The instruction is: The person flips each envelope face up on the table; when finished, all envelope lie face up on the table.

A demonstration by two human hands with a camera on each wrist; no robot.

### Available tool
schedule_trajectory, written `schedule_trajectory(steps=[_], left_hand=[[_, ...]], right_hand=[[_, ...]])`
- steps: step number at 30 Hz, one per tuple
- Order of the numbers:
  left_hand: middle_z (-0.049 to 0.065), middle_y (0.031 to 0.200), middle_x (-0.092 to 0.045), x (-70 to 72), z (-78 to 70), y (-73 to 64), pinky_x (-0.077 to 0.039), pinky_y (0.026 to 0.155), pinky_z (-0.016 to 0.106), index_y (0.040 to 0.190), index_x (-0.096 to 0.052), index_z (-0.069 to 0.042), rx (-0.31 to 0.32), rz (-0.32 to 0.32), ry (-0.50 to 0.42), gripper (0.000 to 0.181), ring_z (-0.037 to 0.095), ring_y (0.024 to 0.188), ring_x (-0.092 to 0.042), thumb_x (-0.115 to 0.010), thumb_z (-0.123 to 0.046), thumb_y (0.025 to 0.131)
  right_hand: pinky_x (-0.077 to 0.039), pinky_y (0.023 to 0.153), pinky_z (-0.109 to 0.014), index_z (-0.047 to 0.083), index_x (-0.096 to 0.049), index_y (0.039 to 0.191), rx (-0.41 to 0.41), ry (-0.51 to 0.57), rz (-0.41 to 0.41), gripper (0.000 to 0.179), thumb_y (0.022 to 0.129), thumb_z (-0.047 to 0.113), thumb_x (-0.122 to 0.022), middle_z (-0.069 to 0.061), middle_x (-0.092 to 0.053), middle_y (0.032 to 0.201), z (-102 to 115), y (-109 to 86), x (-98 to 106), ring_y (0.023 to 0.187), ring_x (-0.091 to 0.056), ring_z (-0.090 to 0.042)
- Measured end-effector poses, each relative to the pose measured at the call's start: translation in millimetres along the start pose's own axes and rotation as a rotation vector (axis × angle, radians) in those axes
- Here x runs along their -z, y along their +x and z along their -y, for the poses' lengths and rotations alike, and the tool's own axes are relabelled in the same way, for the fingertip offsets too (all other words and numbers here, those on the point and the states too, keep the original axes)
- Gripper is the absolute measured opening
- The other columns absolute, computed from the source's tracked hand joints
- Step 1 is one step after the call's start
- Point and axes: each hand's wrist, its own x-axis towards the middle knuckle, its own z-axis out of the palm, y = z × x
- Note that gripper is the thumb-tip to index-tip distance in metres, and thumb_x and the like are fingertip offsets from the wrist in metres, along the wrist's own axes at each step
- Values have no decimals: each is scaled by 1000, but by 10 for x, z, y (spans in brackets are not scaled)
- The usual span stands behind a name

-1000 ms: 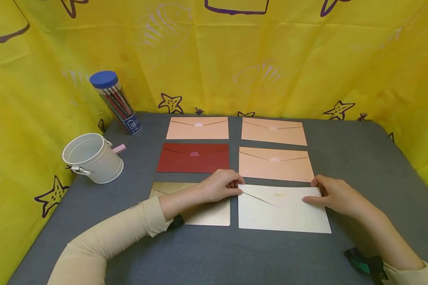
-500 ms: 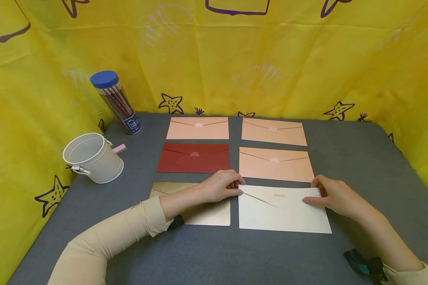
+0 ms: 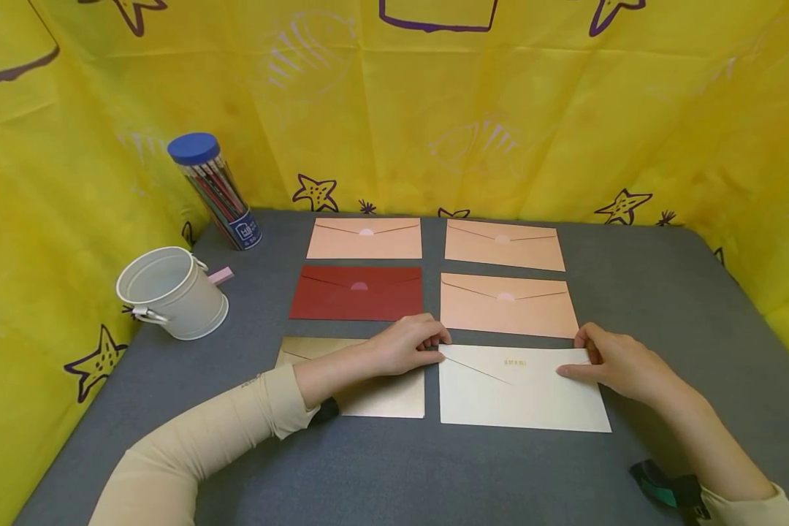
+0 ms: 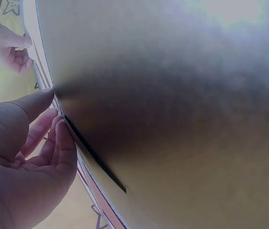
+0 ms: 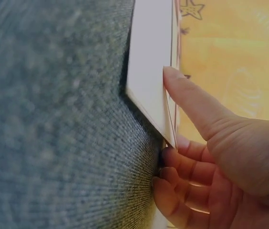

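Observation:
The white envelope (image 3: 522, 398) with small gold lettering lies at the front right, its flap side up. At its upper left corner, the thumb and fingertips of my left hand (image 3: 408, 342) pinch the edge. My right hand (image 3: 621, 365) holds the upper right corner, thumb on top; in the right wrist view the other fingers (image 5: 187, 167) curl at the edge. My left forearm crosses a gold envelope (image 3: 388, 398), partly hiding it; its shiny surface (image 4: 196, 181) fills the left wrist view. Behind lie a red envelope (image 3: 355, 299) and a peach envelope (image 3: 506, 310).
Two more peach envelopes (image 3: 364, 245) (image 3: 502, 248) form the back row on the grey table (image 3: 394, 475). At left stand a white bucket (image 3: 193, 303), a pink stick (image 3: 221, 275) and a blue-lidded tube of pencils (image 3: 220, 193). Yellow printed cloth (image 3: 394, 124) surrounds the table.
The white envelope's flap line looks thinner and its top edge sits slightly lower. Both hands remain at the same two corners.

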Motion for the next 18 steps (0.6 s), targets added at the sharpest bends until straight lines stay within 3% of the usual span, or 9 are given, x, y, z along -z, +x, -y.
schedule_trajectory(steps=[18], left_hand=[[4,92,-56,-1,5,4,-45,73,19,110,-66,-5,13,24,-8,20,15,83,-53,-69,-9,91]], right_hand=[[-29,53,-32,13,-47,103,-44,-17,27,61,78,62,-71,1,-43,72,37,-33,19,63,-45,-16]])
